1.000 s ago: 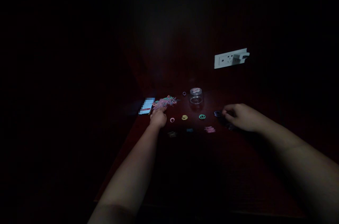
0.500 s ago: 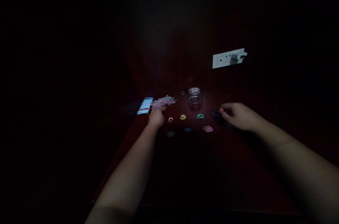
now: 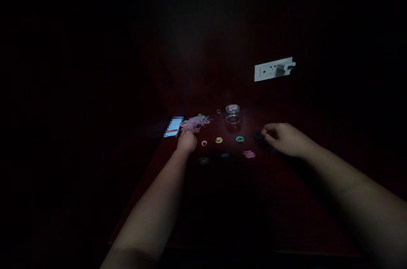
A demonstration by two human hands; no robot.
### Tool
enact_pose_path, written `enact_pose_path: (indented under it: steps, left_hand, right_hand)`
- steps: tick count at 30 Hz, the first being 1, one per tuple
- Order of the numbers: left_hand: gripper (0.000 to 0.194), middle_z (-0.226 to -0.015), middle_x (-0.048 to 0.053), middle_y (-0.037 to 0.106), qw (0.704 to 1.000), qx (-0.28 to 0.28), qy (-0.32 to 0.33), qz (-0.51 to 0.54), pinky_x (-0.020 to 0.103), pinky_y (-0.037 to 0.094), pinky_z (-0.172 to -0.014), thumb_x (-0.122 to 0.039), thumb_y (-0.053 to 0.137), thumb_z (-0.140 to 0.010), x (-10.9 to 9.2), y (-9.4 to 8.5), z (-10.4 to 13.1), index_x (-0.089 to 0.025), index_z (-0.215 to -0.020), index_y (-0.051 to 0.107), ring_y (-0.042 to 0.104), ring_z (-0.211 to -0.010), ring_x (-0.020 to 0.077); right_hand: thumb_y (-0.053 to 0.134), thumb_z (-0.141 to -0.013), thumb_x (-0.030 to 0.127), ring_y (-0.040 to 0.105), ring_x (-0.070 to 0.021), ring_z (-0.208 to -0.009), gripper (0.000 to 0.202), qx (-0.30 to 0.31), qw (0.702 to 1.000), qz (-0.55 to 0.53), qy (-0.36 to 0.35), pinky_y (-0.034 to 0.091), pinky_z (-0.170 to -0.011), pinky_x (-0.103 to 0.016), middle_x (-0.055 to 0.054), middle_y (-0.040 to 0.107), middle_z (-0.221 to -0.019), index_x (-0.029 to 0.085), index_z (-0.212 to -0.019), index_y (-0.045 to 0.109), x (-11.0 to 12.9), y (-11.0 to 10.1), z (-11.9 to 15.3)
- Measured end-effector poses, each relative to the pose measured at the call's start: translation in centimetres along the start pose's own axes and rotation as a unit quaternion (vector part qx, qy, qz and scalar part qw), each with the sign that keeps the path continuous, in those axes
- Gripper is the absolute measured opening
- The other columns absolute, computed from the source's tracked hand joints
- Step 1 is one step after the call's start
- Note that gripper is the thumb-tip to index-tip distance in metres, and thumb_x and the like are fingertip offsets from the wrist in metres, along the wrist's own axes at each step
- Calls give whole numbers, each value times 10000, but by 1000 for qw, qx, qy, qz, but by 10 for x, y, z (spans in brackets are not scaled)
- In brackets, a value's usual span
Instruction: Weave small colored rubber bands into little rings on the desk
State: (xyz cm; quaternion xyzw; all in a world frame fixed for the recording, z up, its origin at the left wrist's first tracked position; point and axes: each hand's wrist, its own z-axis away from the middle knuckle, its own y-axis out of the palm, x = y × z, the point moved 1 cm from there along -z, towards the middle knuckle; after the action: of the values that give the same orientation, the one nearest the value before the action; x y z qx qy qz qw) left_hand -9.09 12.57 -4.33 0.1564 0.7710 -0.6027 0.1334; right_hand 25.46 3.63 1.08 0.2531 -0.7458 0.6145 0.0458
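My left hand (image 3: 187, 141) rests at the near edge of a tangled heap of small elastic bands (image 3: 194, 123), mostly pink and purple. Its fingers look curled; whatever they hold is hidden. My right hand (image 3: 284, 138) is pinched closed beside a dark ring-shaped band (image 3: 257, 135); anything between its fingertips is too small to make out. Between the hands lie a pink ring (image 3: 204, 143), yellow rings (image 3: 219, 140) and green rings (image 3: 240, 139). Nearer me are a dim yellowish bundle (image 3: 204, 160), a small blue bundle (image 3: 225, 155) and pink bands (image 3: 249, 154).
A clear lidded jar (image 3: 233, 115) stands toward the back, with a single pale ring (image 3: 218, 111) left of it. Left of the heap lies a lit phone (image 3: 173, 127). A white wall socket (image 3: 273, 69) holds a plug. The dark red table (image 3: 222, 201) is poorly lit.
The view has shifted very slightly. Both hands stay nearly where they were, and the bands on the table lie as before.
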Motion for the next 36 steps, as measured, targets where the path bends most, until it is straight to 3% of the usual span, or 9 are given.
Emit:
enact_pose_path:
  steps: [14, 18, 23, 26, 29, 33, 36]
  left_hand:
    - [378, -1215, 57, 703, 1000, 25, 14, -9, 324, 463, -1030, -151, 547, -853, -9, -5, 2, -268, -1170, 717, 651, -1128, 232]
    - [363, -1224, 45, 700, 999, -4, 32, 3, 318, 458, -1045, -138, 533, -860, -17, -12, 7, -240, -1151, 725, 636, -1156, 231]
    - [258, -1131, 20, 736, 996, -57, 67, 28, 321, 492, -1006, -291, 602, -882, -41, -24, 20, -244, -1095, 739, 665, -1070, 219]
    - [158, -962, 1, 766, 984, -100, 130, 73, 307, 547, -877, -337, 674, -841, -62, -26, 33, -249, -938, 762, 699, -860, 182]
    - [97, -843, -6, 761, 961, -103, 228, 115, 276, 552, -754, -321, 730, -793, -84, -24, 50, -225, -784, 731, 685, -752, 151]
    - [63, -835, -12, 748, 927, -91, 329, 155, 253, 530, -703, -267, 698, -818, -105, -22, 74, -214, -786, 685, 679, -754, 129]
    - [56, -847, -18, 742, 915, -79, 358, 169, 247, 526, -704, -256, 680, -835, -113, -24, 85, -214, -800, 666, 675, -766, 120]
  right_hand:
    - [514, -817, 315, 586, -167, -588, 173, -6, 999, -33, -1, 378, -546, -272, -27, 674, -677, 209, -774, 644, 0, 2, 0]
    - [520, -818, 307, 590, -158, -596, 164, -8, 999, -31, 2, 388, -557, -263, -24, 678, -699, 207, -786, 645, 1, 1, 1]
    - [552, -823, 324, 577, -143, -580, 152, -22, 998, -65, -10, 384, -548, -249, -1, 647, -658, 204, -813, 646, 5, 7, 1]
    - [592, -821, 351, 547, -132, -559, 163, -32, 994, -99, -37, 380, -537, -243, 23, 596, -640, 204, -871, 640, 13, 14, 3]
    - [613, -829, 338, 515, -119, -547, 186, -16, 987, -138, -76, 371, -533, -236, 48, 545, -634, 212, -966, 624, 25, 21, 7]
    - [632, -837, 322, 498, -113, -555, 239, -19, 977, -178, -118, 374, -549, -238, 52, 514, -656, 206, -1044, 602, 37, 22, 13]
    - [620, -855, 317, 479, -112, -558, 207, -23, 970, -201, -138, 382, -558, -244, 52, 493, -650, 202, -1026, 609, 40, 21, 15]
